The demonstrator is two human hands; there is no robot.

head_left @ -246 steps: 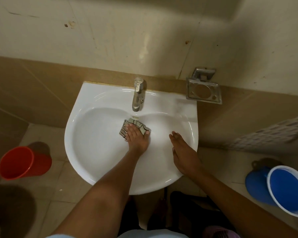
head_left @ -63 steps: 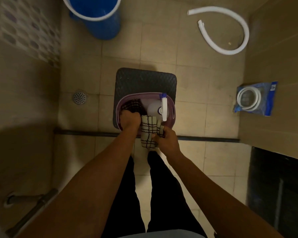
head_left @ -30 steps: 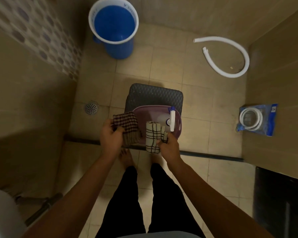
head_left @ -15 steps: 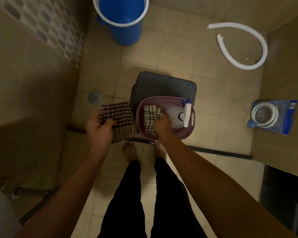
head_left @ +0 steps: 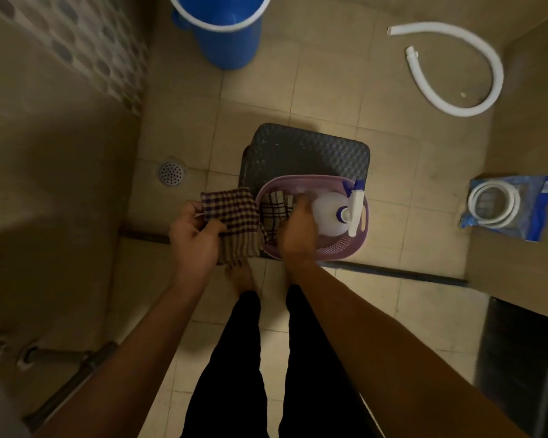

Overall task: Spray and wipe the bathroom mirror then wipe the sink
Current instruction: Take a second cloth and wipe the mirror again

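Since half a second ago, the light checked cloth (head_left: 274,213) has been left in the purple basket (head_left: 359,238) at frame centre, beside the spray bottle (head_left: 329,210). Left of it, the dark checked cloth (head_left: 234,222) is gripped by the left hand (head_left: 193,238). The right hand (head_left: 298,229) is lowered into the basket; whether it is closed cannot be told. Bare floor tiles (head_left: 393,311) are seen at right.

Probably a home bathroom: tiled floor (head_left: 326,90) with round drain (head_left: 171,173), blue bucket (head_left: 225,33), loose white hose (head_left: 456,67).

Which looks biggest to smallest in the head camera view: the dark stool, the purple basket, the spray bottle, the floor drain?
1. Dark stool
2. Purple basket, close behind; it sits nearer the camera, so this is unsure
3. Spray bottle
4. Floor drain
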